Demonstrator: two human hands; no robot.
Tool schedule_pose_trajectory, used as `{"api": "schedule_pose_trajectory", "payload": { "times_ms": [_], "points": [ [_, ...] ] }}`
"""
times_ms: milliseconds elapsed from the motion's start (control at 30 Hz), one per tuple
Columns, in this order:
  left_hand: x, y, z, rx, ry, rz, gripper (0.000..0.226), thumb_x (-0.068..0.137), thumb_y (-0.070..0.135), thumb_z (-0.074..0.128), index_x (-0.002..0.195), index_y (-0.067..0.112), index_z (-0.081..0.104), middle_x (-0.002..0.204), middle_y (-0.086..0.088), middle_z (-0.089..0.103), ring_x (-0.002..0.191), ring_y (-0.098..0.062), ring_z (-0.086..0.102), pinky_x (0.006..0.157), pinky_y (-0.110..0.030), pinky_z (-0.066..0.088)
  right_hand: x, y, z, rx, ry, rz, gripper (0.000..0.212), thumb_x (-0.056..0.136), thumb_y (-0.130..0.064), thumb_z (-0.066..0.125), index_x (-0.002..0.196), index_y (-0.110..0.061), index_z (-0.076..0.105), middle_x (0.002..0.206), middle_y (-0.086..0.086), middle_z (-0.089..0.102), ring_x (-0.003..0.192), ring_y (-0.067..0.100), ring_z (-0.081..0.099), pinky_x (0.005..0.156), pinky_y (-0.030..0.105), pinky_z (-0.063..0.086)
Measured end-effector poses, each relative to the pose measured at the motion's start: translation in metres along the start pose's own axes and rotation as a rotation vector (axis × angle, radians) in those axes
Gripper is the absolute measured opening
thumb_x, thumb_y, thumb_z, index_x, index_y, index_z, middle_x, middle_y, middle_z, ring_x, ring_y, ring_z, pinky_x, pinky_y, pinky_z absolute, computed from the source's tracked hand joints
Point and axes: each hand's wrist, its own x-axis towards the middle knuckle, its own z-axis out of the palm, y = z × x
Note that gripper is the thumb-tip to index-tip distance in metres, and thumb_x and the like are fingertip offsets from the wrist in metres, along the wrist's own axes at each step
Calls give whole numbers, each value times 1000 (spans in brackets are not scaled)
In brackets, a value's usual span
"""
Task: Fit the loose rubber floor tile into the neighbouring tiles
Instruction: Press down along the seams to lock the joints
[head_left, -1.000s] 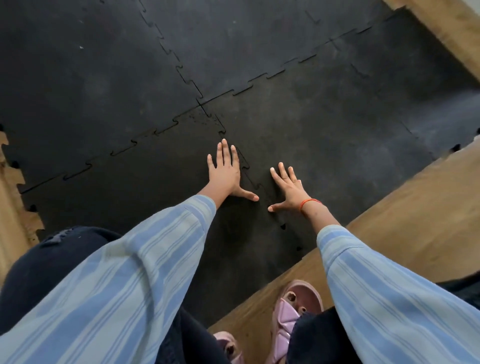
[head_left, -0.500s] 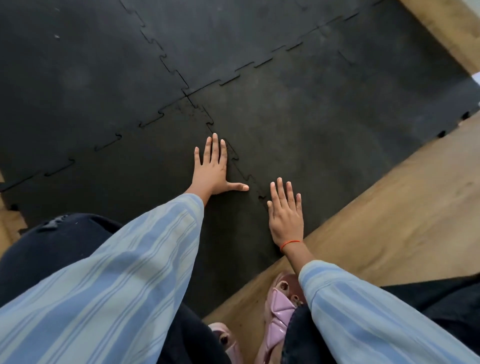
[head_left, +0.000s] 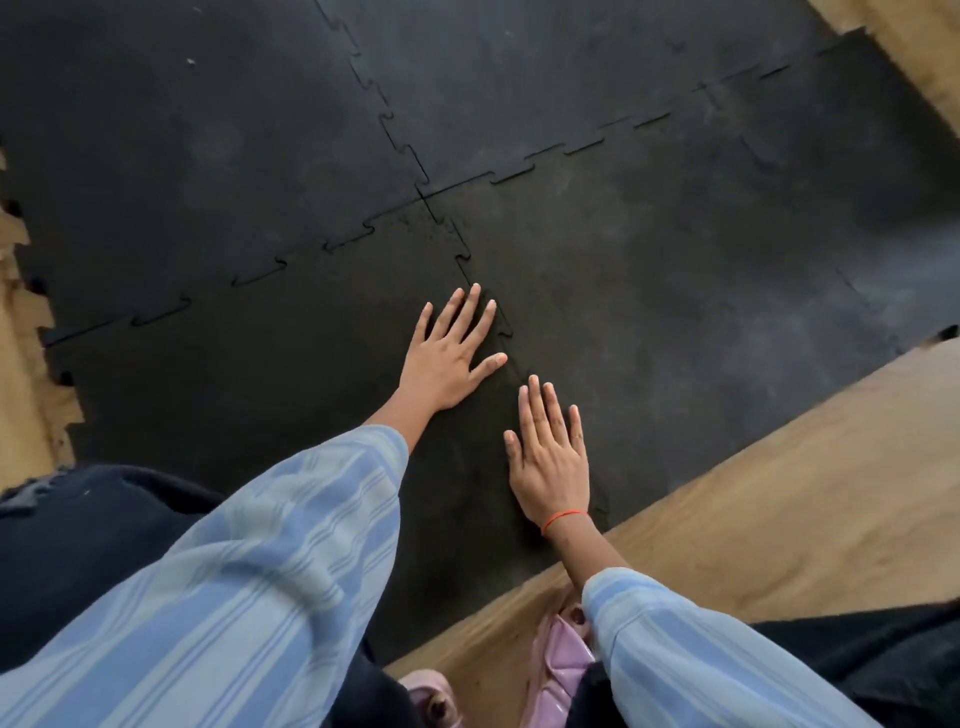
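Note:
The near black rubber tile (head_left: 249, 384) lies flat under me, its jigsaw edges meeting the tile behind it (head_left: 171, 145) and the tile to its right (head_left: 675, 312). My left hand (head_left: 449, 358) rests flat on the near tile, fingers spread, fingertips beside the toothed seam (head_left: 462, 254) that runs towards me. My right hand (head_left: 550, 457), with an orange band on the wrist, lies flat with fingers together over the lower stretch of the same seam. Neither hand holds anything. The seam beneath my right palm is hidden.
Bare wooden floor (head_left: 753, 509) borders the mat on the right and near side, and again at the far left (head_left: 26, 364). My pink sandals (head_left: 561, 670) stand on the wood by the mat's near edge. A fourth tile (head_left: 545, 73) fills the back right.
My right hand slid nearer along the seam and turned its fingers forward, flat on the mat. My left hand stayed pressed by the seam. The camera shifted slightly.

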Motion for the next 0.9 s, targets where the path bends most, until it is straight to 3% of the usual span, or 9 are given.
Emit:
{"api": "schedule_pose_trajectory", "payload": {
  "times_ms": [133, 233, 300, 400, 633, 767, 900],
  "points": [
    [1, 1, 0, -13, -3, 0, 67, 97, 60, 16, 154, 30, -4, 162, 6, -12, 149, -15, -10, 119, -41, -5, -1, 0, -3, -16, -8, -7, 59, 98, -40, 25, 151, -13, 25, 158, 2, 23, 147, 17, 18, 117, 41, 9],
    [2, -11, -3, -41, 39, 14, 61, 100, 54, 22, 154, 32, 4, 163, 9, -3, 150, -11, -1, 120, -39, -2, 17, -5, -7, 95, 23, -37, 54, 97, -36, 28, 145, -11, 37, 152, 7, 37, 143, 20, 28, 116, 40, 15],
    [3, -30, -4, -116, 120, -127, 58, 101, 49, 27, 154, 30, 12, 163, 8, 5, 150, -11, 5, 120, -40, -1, 46, -19, -8, 242, 58, -98, 51, 97, -30, 30, 142, -7, 41, 147, 9, 44, 140, 21, 35, 116, 36, 21],
    [-2, -50, -2, -112, 165, -348, 62, 99, 52, 28, 154, 25, 16, 163, 5, 7, 150, -13, 5, 120, -42, 0, 79, -43, -10, 387, 94, -104, 51, 97, -24, 28, 145, -6, 35, 149, 7, 42, 141, 19, 35, 117, 24, 15],
    [-1, -46, -5, -106, 120, -363, 62, 100, 54, 25, 154, 27, 12, 163, 7, 1, 149, -11, -1, 119, -42, -1, 86, -44, 1, 288, 161, -101, 48, 95, -15, 32, 141, -8, 44, 146, 5, 48, 137, 18, 42, 116, 26, 19],
    [-3, -56, -13, -135, 56, -279, 62, 100, 54, 25, 154, 30, 8, 163, 10, -5, 149, -10, -4, 119, -41, -4, 103, -59, -6, 351, 138, -85, 50, 95, -9, 31, 144, -7, 37, 151, 7, 40, 142, 21, 33, 119, 32, 21],
    [-15, -98, -20, -139, 67, -379, 66, 96, 61, 27, 153, 35, 7, 162, 10, -7, 149, -11, -5, 119, -46, -4, 154, -77, -19, 354, 6, -188, 56, 97, -6, 36, 151, -11, 20, 159, 6, 20, 149, 20, 14, 121, 33, 10]
  ]
}}
